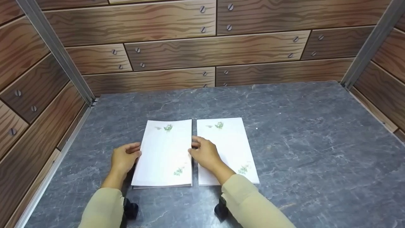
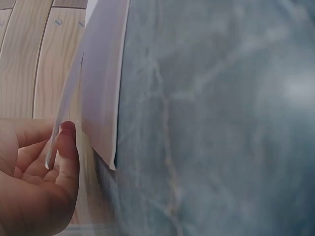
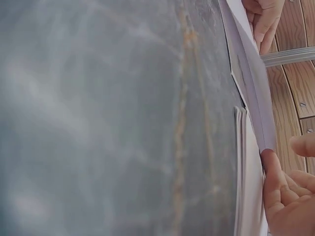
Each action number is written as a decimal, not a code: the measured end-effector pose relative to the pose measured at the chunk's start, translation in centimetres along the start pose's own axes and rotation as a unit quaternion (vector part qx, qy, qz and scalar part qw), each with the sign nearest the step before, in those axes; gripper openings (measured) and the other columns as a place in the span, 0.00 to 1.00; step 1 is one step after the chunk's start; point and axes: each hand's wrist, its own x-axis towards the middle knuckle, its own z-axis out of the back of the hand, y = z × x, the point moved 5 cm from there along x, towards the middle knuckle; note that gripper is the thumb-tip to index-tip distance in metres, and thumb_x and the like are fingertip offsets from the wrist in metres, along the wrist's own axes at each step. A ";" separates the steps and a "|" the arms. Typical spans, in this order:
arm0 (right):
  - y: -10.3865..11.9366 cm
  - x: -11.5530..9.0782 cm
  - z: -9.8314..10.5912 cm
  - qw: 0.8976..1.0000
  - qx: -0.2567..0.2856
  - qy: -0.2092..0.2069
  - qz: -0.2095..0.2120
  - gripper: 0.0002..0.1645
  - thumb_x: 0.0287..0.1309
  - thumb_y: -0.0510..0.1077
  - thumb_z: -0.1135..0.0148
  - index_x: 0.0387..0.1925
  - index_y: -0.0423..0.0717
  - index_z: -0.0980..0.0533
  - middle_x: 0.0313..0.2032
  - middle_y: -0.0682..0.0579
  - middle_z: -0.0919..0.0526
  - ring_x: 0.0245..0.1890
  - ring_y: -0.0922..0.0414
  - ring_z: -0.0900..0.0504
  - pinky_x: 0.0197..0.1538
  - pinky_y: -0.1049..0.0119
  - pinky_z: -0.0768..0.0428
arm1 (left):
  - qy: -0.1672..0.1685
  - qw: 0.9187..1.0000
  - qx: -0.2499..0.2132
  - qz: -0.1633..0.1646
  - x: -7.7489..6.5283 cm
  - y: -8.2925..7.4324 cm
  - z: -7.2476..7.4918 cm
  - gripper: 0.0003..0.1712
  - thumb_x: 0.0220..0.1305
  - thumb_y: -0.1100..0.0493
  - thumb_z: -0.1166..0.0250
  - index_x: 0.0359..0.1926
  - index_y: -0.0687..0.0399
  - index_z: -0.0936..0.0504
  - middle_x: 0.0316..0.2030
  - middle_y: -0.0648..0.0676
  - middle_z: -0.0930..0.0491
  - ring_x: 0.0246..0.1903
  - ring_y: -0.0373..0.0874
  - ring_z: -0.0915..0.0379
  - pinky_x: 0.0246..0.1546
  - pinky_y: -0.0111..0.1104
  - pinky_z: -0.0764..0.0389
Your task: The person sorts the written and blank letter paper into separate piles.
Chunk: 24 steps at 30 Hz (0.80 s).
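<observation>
A white sheet of paper (image 1: 164, 152) with faint green plant prints lies left of centre, partly raised above another white layer (image 2: 101, 93). My left hand (image 1: 121, 159) is at its left edge; in the left wrist view the sheet's edge passes between the digits, which pinch it. My right hand (image 1: 205, 153) is at the right edge. There, in the right wrist view, a fingertip (image 3: 269, 160) touches the sheet while the thumb stands apart from it. Under my right wrist lies a second white stack (image 1: 226, 142) with matching prints, showing several layered edges.
The papers lie on a grey marbled tabletop (image 1: 300, 158). Walls with a wood-plank pattern (image 1: 171, 57) stand at the back and both sides, with metal posts (image 1: 60, 50) at the corners. Black wrist devices (image 1: 130, 209) show near both sleeves.
</observation>
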 end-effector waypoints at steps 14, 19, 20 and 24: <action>-0.1 0.0 0.1 1.000 -0.004 -0.001 -0.015 0.30 0.60 0.39 0.39 0.63 0.37 0.33 0.52 0.42 0.21 0.53 0.48 0.23 0.53 0.63 0.23 | 0.010 1.000 -0.008 0.017 -0.1 0.3 0.0 0.18 0.63 0.71 0.41 0.54 0.72 0.24 0.48 0.66 0.21 0.43 0.49 0.21 0.36 0.29 0.19; -0.1 0.0 0.1 1.000 -0.004 -0.002 -0.008 0.30 0.60 0.39 0.39 0.63 0.36 0.32 0.51 0.42 0.20 0.51 0.48 0.21 0.50 0.65 0.21 | 0.008 1.000 -0.009 0.023 -0.1 0.3 0.1 0.18 0.64 0.70 0.41 0.54 0.72 0.24 0.48 0.67 0.21 0.44 0.50 0.22 0.38 0.31 0.18; -0.1 0.0 0.1 1.000 -0.003 -0.001 -0.008 0.30 0.60 0.39 0.39 0.63 0.36 0.32 0.51 0.42 0.20 0.51 0.49 0.21 0.49 0.65 0.21 | 0.009 1.000 -0.007 0.024 -0.1 0.3 0.1 0.18 0.64 0.70 0.41 0.55 0.71 0.24 0.48 0.66 0.21 0.45 0.51 0.22 0.39 0.32 0.18; -0.1 -0.1 0.2 1.000 -0.004 -0.002 -0.004 0.30 0.60 0.40 0.39 0.63 0.36 0.32 0.50 0.43 0.20 0.52 0.49 0.22 0.50 0.66 0.21 | 0.013 1.000 -0.001 0.028 -0.2 0.3 0.1 0.19 0.65 0.69 0.40 0.56 0.70 0.24 0.49 0.66 0.22 0.46 0.53 0.23 0.41 0.34 0.18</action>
